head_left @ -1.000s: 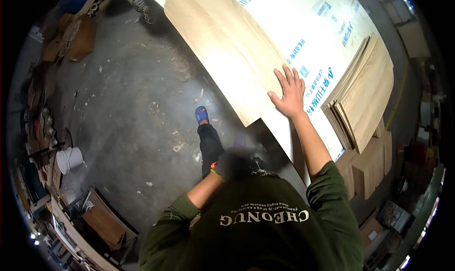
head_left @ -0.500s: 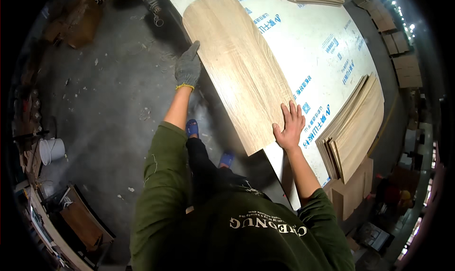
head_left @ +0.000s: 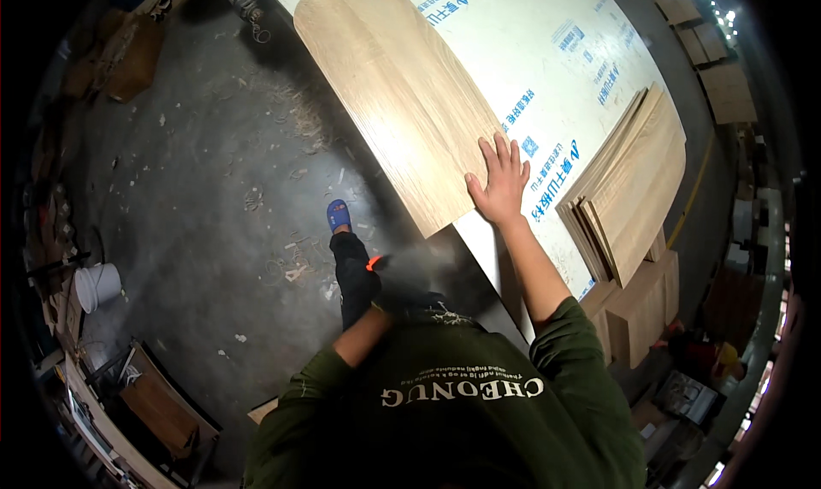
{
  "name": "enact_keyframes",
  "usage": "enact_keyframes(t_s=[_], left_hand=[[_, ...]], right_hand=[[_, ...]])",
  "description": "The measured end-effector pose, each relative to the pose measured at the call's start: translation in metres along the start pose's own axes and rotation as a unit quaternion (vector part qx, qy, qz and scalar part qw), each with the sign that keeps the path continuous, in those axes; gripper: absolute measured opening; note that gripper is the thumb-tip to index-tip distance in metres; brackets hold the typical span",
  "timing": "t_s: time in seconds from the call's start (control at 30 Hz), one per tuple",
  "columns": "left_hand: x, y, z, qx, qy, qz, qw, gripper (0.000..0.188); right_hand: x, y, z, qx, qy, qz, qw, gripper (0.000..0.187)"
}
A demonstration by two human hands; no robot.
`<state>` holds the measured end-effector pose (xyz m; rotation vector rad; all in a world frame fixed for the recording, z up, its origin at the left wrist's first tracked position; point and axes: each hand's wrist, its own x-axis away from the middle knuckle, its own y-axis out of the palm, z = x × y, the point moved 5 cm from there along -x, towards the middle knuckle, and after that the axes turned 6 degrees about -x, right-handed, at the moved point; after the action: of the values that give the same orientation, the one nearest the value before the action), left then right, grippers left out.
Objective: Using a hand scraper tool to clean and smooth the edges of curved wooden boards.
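A long wood-grain board with a rounded far end lies on the white printed worktop, along its left edge. My bare right hand rests on the board's near right corner, fingers spread, its palm edge over the worktop. My gloved left hand is in front of my waist, off the board and badly smeared by motion. A small bright orange thing shows beside it; whether the hand holds it I cannot make out.
Thin wood-grain boards are stacked at the worktop's right. Below them stands a light brown box-like block. A white bucket is on the floor at left, with scraps scattered about. A leaning framed panel sits at lower left.
My left hand has let go of the board's left edge and come back to my waist. The orange thing has come into sight. My right hand stays on the board while the view has shifted.
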<state>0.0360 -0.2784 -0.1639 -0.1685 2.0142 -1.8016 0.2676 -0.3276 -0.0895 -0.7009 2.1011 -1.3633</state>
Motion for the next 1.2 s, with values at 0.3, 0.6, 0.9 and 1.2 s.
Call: enact_keyframes(t_s=[0.3,0.6,0.9,1.2], left_hand=[[-0.006,-0.042,-0.107,0.322,-0.073,-0.166,0.929,0.041],[0.031,0.018,-0.264,0.473,-0.442,-0.173,0.743,0.047],[-0.005,0.042,-0.378,0.370,-0.196,-0.042,0.907,0.023],[0.057,0.069,-0.463,0.464,-0.526,-0.149,0.697,0.029]], right_hand=[[0.026,0.040,-0.120,0.020,-0.094,-0.206,0.974,0.085],[0.008,0.034,-0.123,-0.023,-0.099,-0.238,0.966,0.078],[-0.228,0.119,-0.253,-0.030,-0.196,-0.175,0.964,0.082],[-0.402,0.158,-0.228,-0.030,-0.026,-0.038,0.998,0.089]])
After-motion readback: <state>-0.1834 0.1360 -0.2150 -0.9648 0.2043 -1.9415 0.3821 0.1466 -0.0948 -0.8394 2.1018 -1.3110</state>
